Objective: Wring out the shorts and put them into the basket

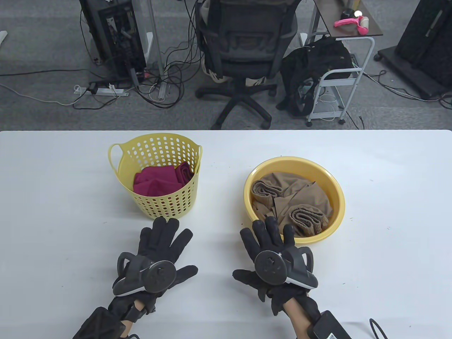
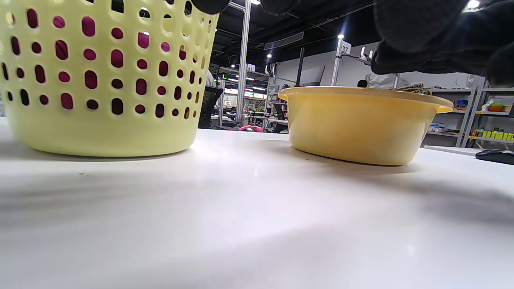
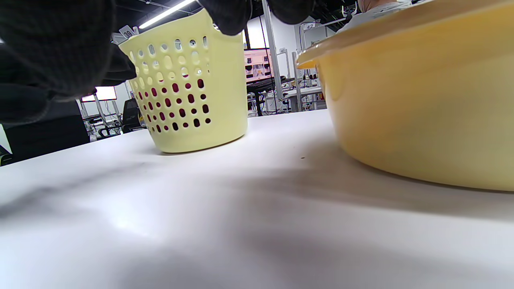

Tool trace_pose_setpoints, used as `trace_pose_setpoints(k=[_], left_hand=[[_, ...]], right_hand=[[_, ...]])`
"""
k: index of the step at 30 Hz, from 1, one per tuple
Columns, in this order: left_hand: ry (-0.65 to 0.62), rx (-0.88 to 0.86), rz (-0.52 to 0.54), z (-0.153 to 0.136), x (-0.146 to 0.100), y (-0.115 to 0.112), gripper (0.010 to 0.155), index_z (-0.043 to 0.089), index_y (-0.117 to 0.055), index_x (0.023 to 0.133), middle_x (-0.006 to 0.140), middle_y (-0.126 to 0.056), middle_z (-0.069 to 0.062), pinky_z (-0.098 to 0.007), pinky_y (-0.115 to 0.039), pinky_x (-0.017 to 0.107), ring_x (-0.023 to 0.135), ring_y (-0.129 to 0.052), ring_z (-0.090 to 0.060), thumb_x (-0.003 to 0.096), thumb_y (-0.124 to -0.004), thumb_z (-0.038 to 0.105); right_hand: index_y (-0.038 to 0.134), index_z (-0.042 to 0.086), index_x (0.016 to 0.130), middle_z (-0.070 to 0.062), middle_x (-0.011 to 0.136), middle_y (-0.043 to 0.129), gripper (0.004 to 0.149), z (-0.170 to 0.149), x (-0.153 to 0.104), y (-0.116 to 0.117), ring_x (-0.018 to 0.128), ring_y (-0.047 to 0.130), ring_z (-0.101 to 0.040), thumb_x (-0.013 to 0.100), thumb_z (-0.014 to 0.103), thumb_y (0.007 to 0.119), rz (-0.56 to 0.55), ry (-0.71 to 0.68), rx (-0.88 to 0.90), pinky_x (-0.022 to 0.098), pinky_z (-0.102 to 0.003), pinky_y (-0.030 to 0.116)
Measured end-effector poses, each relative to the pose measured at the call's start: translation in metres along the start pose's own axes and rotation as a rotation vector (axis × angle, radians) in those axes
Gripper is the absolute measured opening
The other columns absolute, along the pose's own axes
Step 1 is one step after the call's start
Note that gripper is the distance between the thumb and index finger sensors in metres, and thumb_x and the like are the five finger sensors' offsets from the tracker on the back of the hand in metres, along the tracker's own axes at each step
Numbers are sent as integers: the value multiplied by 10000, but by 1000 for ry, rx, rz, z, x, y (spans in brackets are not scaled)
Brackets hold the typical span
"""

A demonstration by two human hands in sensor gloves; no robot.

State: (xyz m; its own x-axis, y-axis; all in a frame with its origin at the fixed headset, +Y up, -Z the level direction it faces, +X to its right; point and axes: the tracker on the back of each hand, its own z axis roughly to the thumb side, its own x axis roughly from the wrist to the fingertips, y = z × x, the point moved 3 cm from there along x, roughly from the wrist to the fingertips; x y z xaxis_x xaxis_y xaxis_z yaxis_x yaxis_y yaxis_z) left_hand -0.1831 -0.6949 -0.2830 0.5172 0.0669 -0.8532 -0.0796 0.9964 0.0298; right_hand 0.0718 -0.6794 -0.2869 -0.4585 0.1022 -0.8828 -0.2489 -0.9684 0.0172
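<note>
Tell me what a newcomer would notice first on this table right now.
Two yellow containers stand side by side on the white table: a perforated basket on the left holding a crimson cloth, and a round basin on the right with crumpled tan shorts inside. In front of them, the gloved left hand and right hand lie spread and empty, the right hand's fingers reaching the basin's near rim.
</note>
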Motion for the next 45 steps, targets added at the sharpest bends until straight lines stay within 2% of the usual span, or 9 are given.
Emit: trace_pose_setpoints(k=[9, 21, 26, 33, 41, 45], left_hand=[[5, 15, 9, -1, -3, 3, 901, 227, -307, 1180, 1256, -267, -295, -787, -310, 676, 1112, -290, -649, 512, -702, 685], [3, 15, 28, -2, -6, 7, 904, 227, -300, 1181, 1252, -230, -307, -788, -312, 676, 1108, -270, -655, 513, -699, 686], [5, 20, 29, -3, -6, 7, 907, 224, -297, 1181, 1251, -225, -311, -790, -311, 676, 1107, -265, -658, 513, -699, 686], [6, 16, 30, -3, -6, 7, 911, 217, -295, 1183, 1250, -222, -311, -790, -313, 675, 1104, -265, -662, 513, -700, 684], [4, 15, 30, -4, -7, 8, 906, 221, -298, 1181, 1250, -223, -310, -790, -314, 675, 1104, -263, -661, 514, -701, 683], [12, 24, 32, -5, -7, 8, 905, 220, -296, 1182, 1250, -222, -310, -790, -316, 676, 1104, -263, -662, 515, -701, 681]], right_hand=[[388, 98, 1131, -298, 1131, 281, 984, 2, 0, -12, 1013, 204, -591, 457, 699, 777, -3, 5, 3, 638, -797, 237], [388, 97, 1132, -293, 1133, 282, 965, -19, 15, -51, 1015, 237, -596, 473, 689, 770, 60, 33, 2, 652, -790, 297], [404, 100, 1129, -286, 1134, 294, 930, -41, 18, -69, 1017, 262, -593, 488, 665, 769, 70, 76, 22, 657, -783, 326], [402, 107, 1129, -283, 1134, 293, 925, -79, 23, -79, 1020, 270, -588, 489, 661, 773, 143, 145, 85, 665, -775, 345], [406, 98, 1122, -275, 1130, 313, 927, -118, 25, -75, 1017, 338, -584, 474, 611, 825, 191, 242, 29, 680, -733, 431], [405, 83, 1118, -275, 1127, 338, 943, -135, 26, -67, 1007, 397, -579, 463, 602, 842, 210, 286, 25, 682, -664, 528]])
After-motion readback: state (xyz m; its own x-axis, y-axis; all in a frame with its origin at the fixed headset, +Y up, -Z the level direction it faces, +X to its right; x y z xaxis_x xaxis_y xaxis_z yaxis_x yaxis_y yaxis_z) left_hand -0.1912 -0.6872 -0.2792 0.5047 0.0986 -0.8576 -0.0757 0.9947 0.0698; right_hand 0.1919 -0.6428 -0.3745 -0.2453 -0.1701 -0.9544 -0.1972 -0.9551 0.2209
